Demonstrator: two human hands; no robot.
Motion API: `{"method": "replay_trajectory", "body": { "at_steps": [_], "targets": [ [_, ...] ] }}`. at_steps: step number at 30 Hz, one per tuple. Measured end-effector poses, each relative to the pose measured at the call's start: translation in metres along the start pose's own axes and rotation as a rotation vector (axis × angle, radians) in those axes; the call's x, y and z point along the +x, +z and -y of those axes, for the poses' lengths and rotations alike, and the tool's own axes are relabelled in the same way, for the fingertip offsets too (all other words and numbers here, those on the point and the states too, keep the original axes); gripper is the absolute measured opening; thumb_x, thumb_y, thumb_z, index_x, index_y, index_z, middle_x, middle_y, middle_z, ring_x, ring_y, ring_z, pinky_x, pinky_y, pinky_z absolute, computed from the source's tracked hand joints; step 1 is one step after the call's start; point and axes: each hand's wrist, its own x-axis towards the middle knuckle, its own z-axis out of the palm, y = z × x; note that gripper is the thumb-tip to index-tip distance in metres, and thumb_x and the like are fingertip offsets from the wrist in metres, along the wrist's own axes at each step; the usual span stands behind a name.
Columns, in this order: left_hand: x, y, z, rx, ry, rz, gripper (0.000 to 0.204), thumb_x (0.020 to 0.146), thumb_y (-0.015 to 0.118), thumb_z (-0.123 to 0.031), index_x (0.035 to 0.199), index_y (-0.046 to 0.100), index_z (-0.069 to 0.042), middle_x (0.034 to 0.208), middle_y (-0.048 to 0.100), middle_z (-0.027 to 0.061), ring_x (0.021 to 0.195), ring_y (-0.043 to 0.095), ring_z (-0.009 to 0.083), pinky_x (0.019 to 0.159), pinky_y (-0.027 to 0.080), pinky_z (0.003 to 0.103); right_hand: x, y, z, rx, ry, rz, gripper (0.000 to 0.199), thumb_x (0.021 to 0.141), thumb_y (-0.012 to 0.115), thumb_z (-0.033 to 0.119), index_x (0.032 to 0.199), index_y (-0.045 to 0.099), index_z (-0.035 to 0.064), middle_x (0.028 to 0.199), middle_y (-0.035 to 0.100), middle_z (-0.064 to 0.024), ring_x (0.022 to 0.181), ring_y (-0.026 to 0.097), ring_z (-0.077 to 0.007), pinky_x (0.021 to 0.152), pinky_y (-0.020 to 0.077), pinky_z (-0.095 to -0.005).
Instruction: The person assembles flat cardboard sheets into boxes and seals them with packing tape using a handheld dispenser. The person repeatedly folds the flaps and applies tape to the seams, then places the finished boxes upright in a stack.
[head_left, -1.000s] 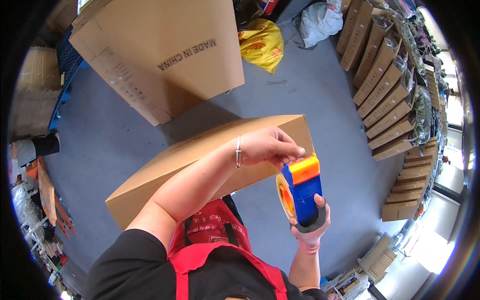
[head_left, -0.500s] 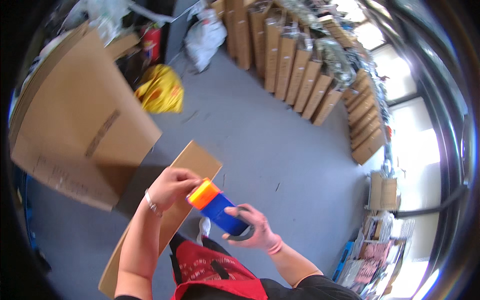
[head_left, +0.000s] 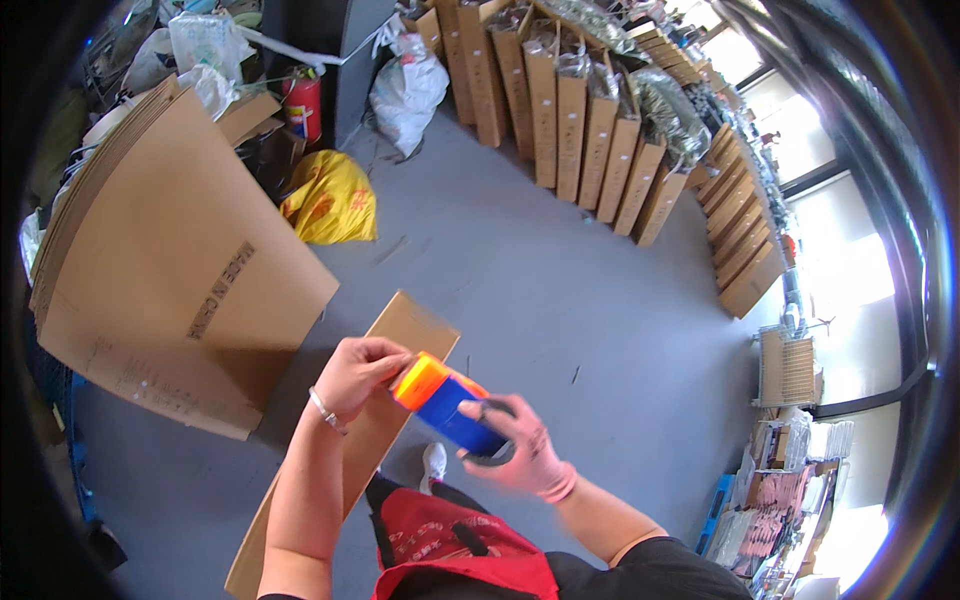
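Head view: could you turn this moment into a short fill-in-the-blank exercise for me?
The ____ hand grips the blue body of the tape dispenser.
The left hand has its fingertips at the dispenser's ____ end.
The bag just below the fire extinguisher is ____.

Missing words: right; orange; yellow.

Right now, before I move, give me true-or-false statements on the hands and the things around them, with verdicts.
1. The right hand grips the tape dispenser. True.
2. The left hand is far from the tape dispenser. False: it is right at the orange end.
3. The yellow bag sits on top of the cardboard stack. False: it lies on the floor.
4. The fire extinguisher is red. True.
5. The visible shoe is black. False: it is white.
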Motion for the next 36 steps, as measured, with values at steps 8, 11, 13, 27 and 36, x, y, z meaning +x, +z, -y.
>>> {"method": "replay_trajectory", "body": {
  "at_steps": [8, 11, 13, 27, 36],
  "targets": [
    [-0.003, 0.006, 0.001, -0.027, 0.060, -0.103, 0.019, 0.102, 0.072, -0.013, 0.100, 0.079, 0.004, 0.082, 0.073, 0.0021, 0.072, 0.063, 0.0078, 0.068, 0.053, 0.023, 0.017, 0.001, 0.002, -0.059, -0.047, -0.022, 0.077, 0.063, 0.095, 0.017, 0.135, 0.067, 0.0127, 0.115, 0.067, -0.0158, 0.100, 0.067, -0.0346, 0.087, 0.0574, -0.0420],
    [-0.002, -0.005, -0.005, 0.136, 0.160, -0.164, 0.019, 0.100, 0.073, -0.012, 0.094, 0.077, 0.005, 0.076, 0.070, 0.0022, 0.069, 0.060, 0.0071, 0.064, 0.050, 0.023, 0.029, -0.013, 0.011, -0.108, -0.017, 0.088, 0.083, 0.060, 0.099, 0.017, 0.135, 0.065, 0.0092, 0.116, 0.068, -0.0146, 0.098, 0.067, -0.0335, 0.086, 0.0572, -0.0423],
    [-0.014, 0.001, -0.022, 0.111, 0.177, -0.241, 0.017, 0.098, 0.074, -0.011, 0.091, 0.077, 0.004, 0.074, 0.067, 0.0012, 0.068, 0.058, 0.0065, 0.062, 0.047, 0.023, 0.014, -0.018, 0.007, -0.140, -0.125, 0.043, 0.084, 0.061, 0.097, 0.010, 0.137, 0.063, 0.0093, 0.126, 0.068, -0.0147, 0.098, 0.065, -0.0324, 0.086, 0.0569, -0.0440],
    [0.014, -0.054, -0.001, 0.434, 0.260, -0.532, 0.018, 0.098, 0.074, -0.015, 0.103, 0.079, 0.002, 0.086, 0.076, 0.0035, 0.077, 0.064, 0.0097, 0.074, 0.054, 0.026, -0.009, 0.008, -0.027, -0.085, -0.085, -0.006, 0.074, 0.062, 0.088, 0.003, 0.133, 0.065, 0.0097, 0.114, 0.067, -0.0124, 0.096, 0.065, -0.0324, 0.083, 0.0572, -0.0415],
    [0.040, -0.109, 0.086, 0.931, -0.559, -0.355, 0.105, 0.084, 0.071, -0.075, 0.168, 0.027, -0.029, 0.168, 0.030, 0.0231, 0.150, 0.036, 0.0423, 0.112, 0.038, 0.064, 0.005, 0.024, -0.042, -0.061, 0.035, 0.072, 0.067, 0.067, 0.083, -0.001, 0.132, 0.067, 0.0046, 0.117, 0.068, -0.0168, 0.099, 0.064, -0.0370, 0.092, 0.0555, -0.0439]
  ]
}}
